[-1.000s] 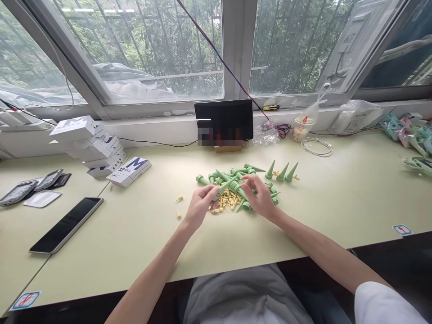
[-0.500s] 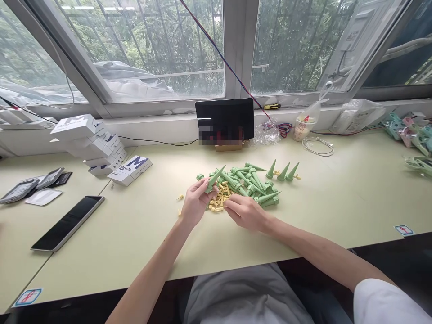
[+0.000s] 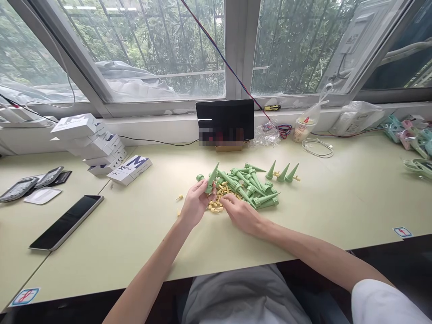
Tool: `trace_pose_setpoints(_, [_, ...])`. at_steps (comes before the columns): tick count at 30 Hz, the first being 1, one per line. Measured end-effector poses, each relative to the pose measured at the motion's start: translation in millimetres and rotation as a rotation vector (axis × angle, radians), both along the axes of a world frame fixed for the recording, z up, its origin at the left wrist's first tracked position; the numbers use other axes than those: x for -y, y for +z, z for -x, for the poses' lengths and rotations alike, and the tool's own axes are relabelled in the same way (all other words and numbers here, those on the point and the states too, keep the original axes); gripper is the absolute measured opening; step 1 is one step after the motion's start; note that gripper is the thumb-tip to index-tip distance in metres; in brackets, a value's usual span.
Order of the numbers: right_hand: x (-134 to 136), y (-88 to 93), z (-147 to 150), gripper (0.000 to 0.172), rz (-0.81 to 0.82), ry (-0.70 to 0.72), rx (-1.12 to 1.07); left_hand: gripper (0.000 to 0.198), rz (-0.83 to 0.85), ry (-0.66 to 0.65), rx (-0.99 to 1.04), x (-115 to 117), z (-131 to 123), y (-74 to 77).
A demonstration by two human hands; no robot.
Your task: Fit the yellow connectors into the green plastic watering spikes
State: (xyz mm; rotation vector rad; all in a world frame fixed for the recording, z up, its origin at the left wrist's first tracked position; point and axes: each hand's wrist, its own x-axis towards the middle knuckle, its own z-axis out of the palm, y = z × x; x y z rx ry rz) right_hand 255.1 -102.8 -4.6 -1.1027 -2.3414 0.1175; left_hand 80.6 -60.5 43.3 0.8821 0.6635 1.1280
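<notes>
- The left hand (image 3: 195, 203) pinches a green spike (image 3: 213, 176) between thumb and fingers, its point up and tilted slightly right, above the left side of the heap.
- The right hand (image 3: 243, 216) reaches in low, fingers bent together at the small yellow pieces (image 3: 216, 208) — whether they grip one I cannot tell.
- Those yellow pieces lie loose on the tabletop (image 3: 155, 256), between and just beyond the two hands.
- A pile of green spikes (image 3: 253, 181) lies behind and to the right of them, pointing various ways.
- Right of the pile, three upright spikes (image 3: 284, 173) stand near one another, with yellow bits beside them.
- Two stray yellow pieces (image 3: 180, 197) sit left of the heap, near the left hand.
- Farther back stands a dark screen (image 3: 224, 118); a phone (image 3: 67, 222) lies well to the left — face up.
</notes>
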Motion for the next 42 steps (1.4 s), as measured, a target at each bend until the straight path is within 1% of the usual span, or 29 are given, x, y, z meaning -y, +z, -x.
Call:
trace_pose_setpoints(4, [3,3.7,1,0.032,0.018,-0.009,0.155,0.019,0.013,-0.007,0.001,-1,1,-1.3])
trace_pose_setpoints(10, [5,13.0,1,0.031,0.112,-0.011,0.255,0.019,0.024,-0.023,-0.002,-2,3,-4.4])
trace_pose_setpoints(14, [7,16.8,1,0.034,0.157,-0.038,0.275,0.018,0.03,-0.024,0.005,-2,3,-5.3])
trace_pose_setpoints(18, [8,17.5,2,0.033,0.16,-0.063,0.271,0.018,0.039,-0.024,-0.002,-2,2,-5.0])
trace_pose_setpoints(25, [8,16.2,4,0.025,0.156,-0.101,0.313,0.019,0.052,-0.023,-0.022,0,1,-2.8])
trace_pose_setpoints(31, [8,18.3,6,0.025,0.151,-0.134,0.383,0.019,0.082,-0.019,-0.029,0,-1,-2.8])
trace_pose_setpoints(36, [8,21.5,7,0.027,0.168,-0.141,0.413,0.019,0.068,-0.019,-0.043,1,-2,-3.5])
trace_pose_setpoints(42, [7,20.2,8,0.027,0.153,-0.144,0.427,0.02,0.037,-0.019,-0.085,3,-3,-1.4])
